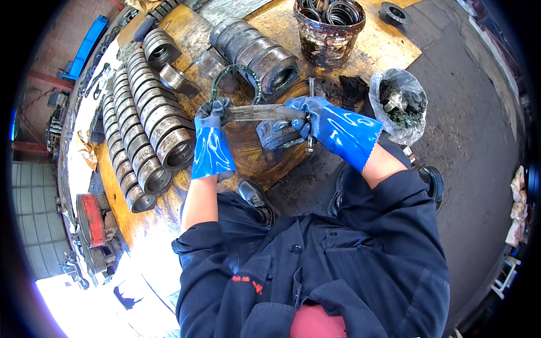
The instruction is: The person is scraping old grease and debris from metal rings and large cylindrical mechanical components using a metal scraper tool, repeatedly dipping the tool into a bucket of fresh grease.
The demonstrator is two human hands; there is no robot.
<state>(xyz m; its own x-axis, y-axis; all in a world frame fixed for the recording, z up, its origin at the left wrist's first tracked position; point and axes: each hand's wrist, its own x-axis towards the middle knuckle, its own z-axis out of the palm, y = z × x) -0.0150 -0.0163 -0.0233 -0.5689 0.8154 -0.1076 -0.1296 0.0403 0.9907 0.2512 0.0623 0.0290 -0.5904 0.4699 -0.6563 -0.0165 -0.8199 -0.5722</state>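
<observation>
Both my hands wear long blue rubber gloves smeared with dark grease. My left hand (213, 112) is closed at the left end of a flat, streaked grey-brown bar (253, 114). A dark greasy ring (235, 69) rises behind the bar, its left side meeting my left fingers. At the bar's right end my right hand (310, 115) is closed round it, fingers curled underneath. A slim metal rod (310, 145) with a knobbed lower end passes upright behind the right hand. Below the bar sits a blue-grey metal block (277, 137), partly hidden by the right hand.
Rows of ribbed metal cylinders (163, 121) lie at left on an oily wooden board (389, 48). A bigger cylinder (253, 50) lies beyond my hands. A grimy bucket (327, 42) holds dark rings. At right stand a plastic-lined bin (414, 127) of dark waste and, farther back, a spool (396, 14).
</observation>
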